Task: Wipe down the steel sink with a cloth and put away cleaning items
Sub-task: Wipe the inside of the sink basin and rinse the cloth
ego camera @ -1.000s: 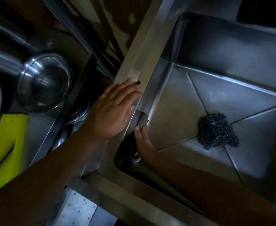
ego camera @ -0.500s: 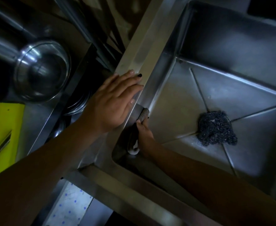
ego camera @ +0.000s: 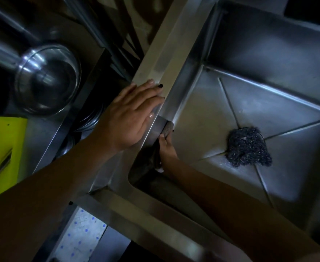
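Note:
The steel sink [ego camera: 174, 59] fills the right of the head view, its basin deep and dim. My left hand [ego camera: 130, 116] lies flat on the sink's left rim, fingers together, holding nothing. Down inside the basin, my right hand [ego camera: 165, 148] presses a dark grey cloth [ego camera: 167, 128] against the left inner wall, just below the rim. Part of the cloth hangs down behind that hand and is hard to make out. A dark steel-wool scrubber [ego camera: 247, 146] lies on the basin floor over the drain, apart from both hands.
Left of the sink stands a rack with an upturned steel bowl [ego camera: 45, 80] and stacked plates [ego camera: 87, 120]. A yellow board [ego camera: 3, 152] lies at the far left. A white mat with blue dots [ego camera: 79, 235] shows below the sink's front rim.
My right hand with the cloth has slid a little further up along the left inner wall. My left hand stays on the rim. The view has shifted slightly.

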